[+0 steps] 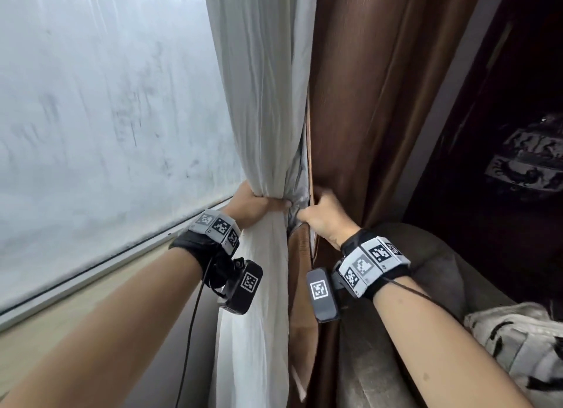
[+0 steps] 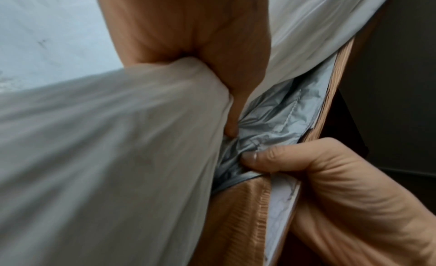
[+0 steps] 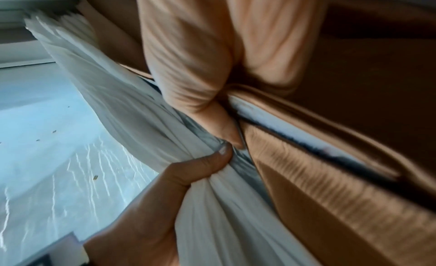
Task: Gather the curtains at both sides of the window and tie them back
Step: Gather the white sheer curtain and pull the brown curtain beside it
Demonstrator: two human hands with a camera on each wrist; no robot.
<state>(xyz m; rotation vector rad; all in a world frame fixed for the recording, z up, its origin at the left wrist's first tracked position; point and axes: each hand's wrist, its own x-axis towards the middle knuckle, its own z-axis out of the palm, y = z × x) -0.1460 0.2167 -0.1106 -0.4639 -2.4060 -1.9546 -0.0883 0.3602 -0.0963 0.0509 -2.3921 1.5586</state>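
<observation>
A white sheer curtain [image 1: 262,103] hangs bunched at the right end of the window. My left hand [image 1: 259,208] grips it at waist height, fingers wrapped round the bundle [image 2: 118,158]. Beside it hangs a brown drape [image 1: 365,103] with a grey lining [image 2: 278,121] showing at its edge. My right hand [image 1: 324,215] holds the brown drape's edge, thumb pressing the lining [image 3: 306,195]. The two hands sit close together, thumbs almost touching. No tie-back is in view.
The fogged window pane [image 1: 106,118] fills the left, with its sill [image 1: 91,301] below. A grey armchair [image 1: 426,285] stands right against the brown drape, a patterned bag [image 1: 524,346] lying on it. The room to the right is dark.
</observation>
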